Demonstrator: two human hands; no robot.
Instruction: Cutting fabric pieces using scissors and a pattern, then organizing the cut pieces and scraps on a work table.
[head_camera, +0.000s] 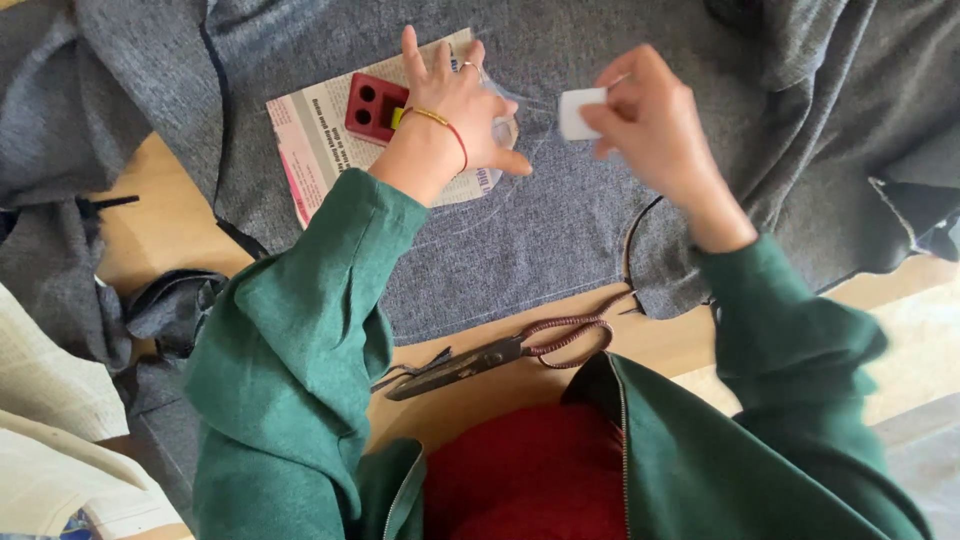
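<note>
Already a curved chalk line (520, 185) is drawn on the grey fabric (560, 230), the paper pattern (310, 150) is pressed flat by the spread left hand (450, 115), and white chalk (578, 113) is pinched in the right hand (650, 125) at one o'clock, scissors (500, 352) untouched.

Matt grey woven cloth (560, 230) with a coarse, flecked weave covers a smooth pale wood tabletop (170, 230). Dull dark metal scissors (480, 355) carry cord-wrapped handles. Printed paper (320, 150) lies under a matt red plastic block (372, 106); the chalk (577, 113) looks powdery white.
</note>
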